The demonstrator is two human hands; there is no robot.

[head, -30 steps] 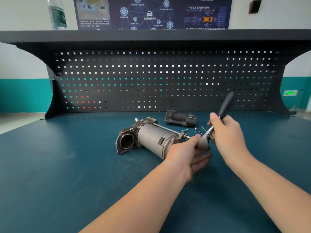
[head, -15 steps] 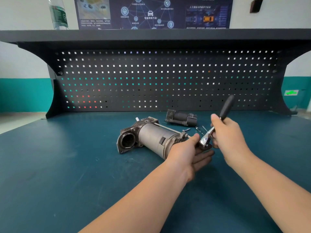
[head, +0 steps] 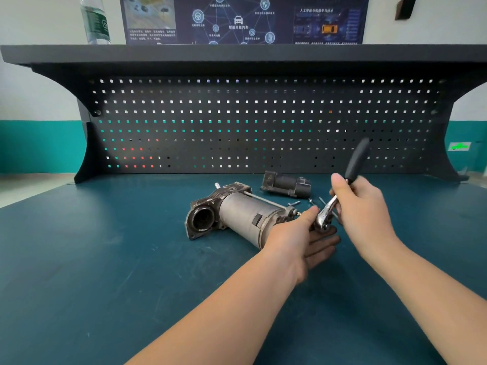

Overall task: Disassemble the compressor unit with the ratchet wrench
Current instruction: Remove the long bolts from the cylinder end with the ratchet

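Firmly, right hand (head: 365, 209) round ratchet wrench (head: 340, 191).

Left of the left hand (head: 295, 235): grey cylindrical metal compressor unit (head: 237, 216), lying on the teal bench top (head: 105, 259). Behind both hands: small dark metal housing (head: 286, 183). In the right hand (head: 361, 206): chrome black-handled ratchet wrench (head: 340, 191).

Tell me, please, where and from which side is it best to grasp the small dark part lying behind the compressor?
Grip the small dark part across its rounded middle, coming from above, fingers on its front and back sides. It lies flat on the table, long axis left to right, so those sides look open. Loose bolts lie at its right front, so avoid that corner.
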